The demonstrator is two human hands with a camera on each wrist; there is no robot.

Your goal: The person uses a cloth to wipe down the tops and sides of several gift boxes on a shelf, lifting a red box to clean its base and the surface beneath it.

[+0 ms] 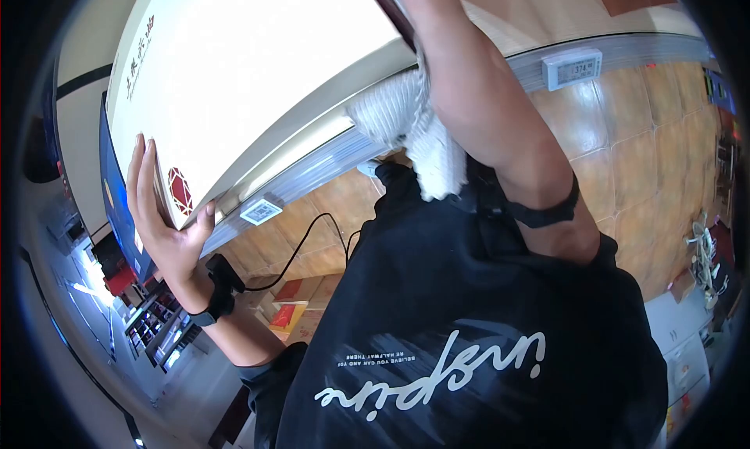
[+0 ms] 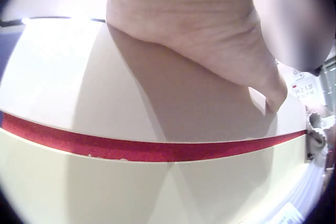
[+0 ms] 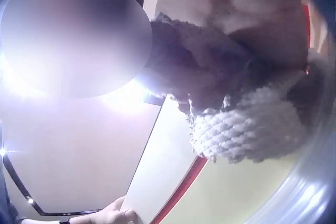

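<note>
A large white box with a red gem-shaped emblem and dark characters on its top lies on the shelf. My left hand is laid against its left end, fingers straight and thumb at the near corner. In the left wrist view, a red band runs between the box's upper and lower parts. A crumpled white knitted cloth is bunched under my right hand at the box's other end. In the head view this cloth hangs over the shelf's front edge, and the right hand passes out of frame at the top.
The shelf's clear front strip carries a price tag and a smaller tag. Tan floor tiles show below. A black cable runs from the left wrist. A blue panel stands behind the left hand.
</note>
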